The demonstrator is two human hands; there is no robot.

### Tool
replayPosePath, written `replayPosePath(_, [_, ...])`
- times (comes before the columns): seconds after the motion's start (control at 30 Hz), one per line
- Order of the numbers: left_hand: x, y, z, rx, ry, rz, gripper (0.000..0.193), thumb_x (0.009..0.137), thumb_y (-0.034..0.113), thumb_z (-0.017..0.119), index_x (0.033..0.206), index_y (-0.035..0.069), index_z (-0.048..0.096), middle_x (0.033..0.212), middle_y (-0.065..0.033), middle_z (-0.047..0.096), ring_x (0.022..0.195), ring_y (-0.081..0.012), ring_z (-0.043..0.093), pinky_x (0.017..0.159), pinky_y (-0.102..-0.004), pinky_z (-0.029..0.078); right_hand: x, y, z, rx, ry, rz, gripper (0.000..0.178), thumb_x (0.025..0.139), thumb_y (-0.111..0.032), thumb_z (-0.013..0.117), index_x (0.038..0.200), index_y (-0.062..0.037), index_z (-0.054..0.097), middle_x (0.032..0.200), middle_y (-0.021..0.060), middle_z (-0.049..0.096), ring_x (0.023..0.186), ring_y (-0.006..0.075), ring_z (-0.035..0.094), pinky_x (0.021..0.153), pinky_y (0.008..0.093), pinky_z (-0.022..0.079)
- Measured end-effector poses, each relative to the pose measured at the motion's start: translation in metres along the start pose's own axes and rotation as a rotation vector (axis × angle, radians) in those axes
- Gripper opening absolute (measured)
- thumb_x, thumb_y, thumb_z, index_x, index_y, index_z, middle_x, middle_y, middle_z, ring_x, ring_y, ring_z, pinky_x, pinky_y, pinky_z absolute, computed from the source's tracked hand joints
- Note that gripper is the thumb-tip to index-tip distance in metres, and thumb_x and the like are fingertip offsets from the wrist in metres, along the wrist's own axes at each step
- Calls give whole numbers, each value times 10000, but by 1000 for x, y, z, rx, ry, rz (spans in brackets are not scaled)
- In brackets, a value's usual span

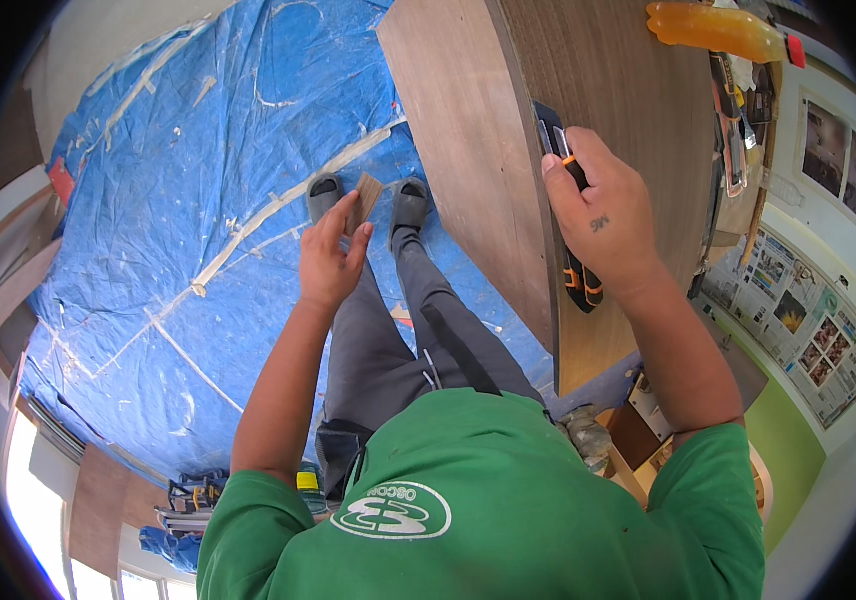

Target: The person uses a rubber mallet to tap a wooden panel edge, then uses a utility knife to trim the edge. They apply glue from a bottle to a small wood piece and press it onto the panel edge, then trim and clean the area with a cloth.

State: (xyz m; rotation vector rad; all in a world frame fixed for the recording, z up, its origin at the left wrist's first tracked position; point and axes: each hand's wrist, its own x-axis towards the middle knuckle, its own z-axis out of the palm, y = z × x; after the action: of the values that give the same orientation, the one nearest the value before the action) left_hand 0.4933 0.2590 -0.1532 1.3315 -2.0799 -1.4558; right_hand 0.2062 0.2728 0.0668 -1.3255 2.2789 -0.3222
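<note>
My right hand (pixel 603 205) is closed round a black-and-orange utility knife (pixel 582 285), resting at the edge of a brown wood-grain cabinet (pixel 468 130). The knife's handle shows below my palm, and its front part sticks out by my thumb and forefinger. Just ahead of those fingers, a dark piece with a pale metallic part (pixel 548 118) lies along the cabinet edge; whether it belongs to the knife cannot be told. Lower and to the left, my left hand (pixel 333 252) holds a small wood-grain offcut (pixel 368 198) between thumb and fingers, above the floor between my feet.
Blue plastic sheeting (pixel 178 200) with tape seams covers the floor, creased in places. An orange-filled bottle (pixel 718 30) lies on the cabinet at upper right. Hand tools (pixel 733 130) lie beyond its right side. Newspaper sheets (pixel 793 320) cover a surface farther right.
</note>
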Motion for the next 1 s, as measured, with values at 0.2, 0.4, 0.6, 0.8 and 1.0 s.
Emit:
replayPosePath(0.2, [0, -2, 0, -7, 9, 13, 474, 972, 257, 727, 1408, 107, 618, 1171, -133, 740, 959, -304, 703, 870, -421, 484, 2, 1, 0, -9, 3, -24, 154, 954, -159, 636, 1023, -22, 618, 770, 211, 610, 673, 401, 620, 628, 445, 496])
replayPosePath(0.4, [1, -3, -1, -6, -4, -10, 469, 973, 264, 726, 1403, 107, 624, 1183, -134, 741, 965, -308, 704, 876, -420, 486, 2, -1, 1, -36, -6, -12, 148, 962, -169, 628, 999, -29, 594, 779, 216, 617, 712, 437, 627, 645, 481, 497])
replayPosePath(0.6, [2, 0, -4, -12, 1, -15, 467, 962, 253, 737, 1395, 109, 634, 1158, -138, 745, 924, -317, 704, 868, -426, 502, -6, -8, -2, -157, -30, 4, 135, 962, -156, 615, 927, -47, 544, 786, 207, 628, 741, 461, 630, 642, 529, 484])
replayPosePath(0.8, [3, 9, -11, -19, 20, 0, 472, 947, 237, 753, 1385, 101, 640, 1085, -151, 745, 895, -322, 701, 835, -433, 518, -20, -11, -6, -174, -65, 39, 121, 953, -152, 610, 921, -53, 548, 785, 204, 636, 733, 454, 636, 642, 544, 477])
replayPosePath(1.0, [1, 13, -26, -25, 33, 31, 487, 938, 234, 758, 1390, 101, 637, 1007, -159, 740, 847, -337, 698, 806, -437, 519, -33, -20, -24, -144, -83, 108, 136, 946, -177, 618, 940, -50, 569, 779, 205, 646, 734, 456, 635, 646, 532, 480])
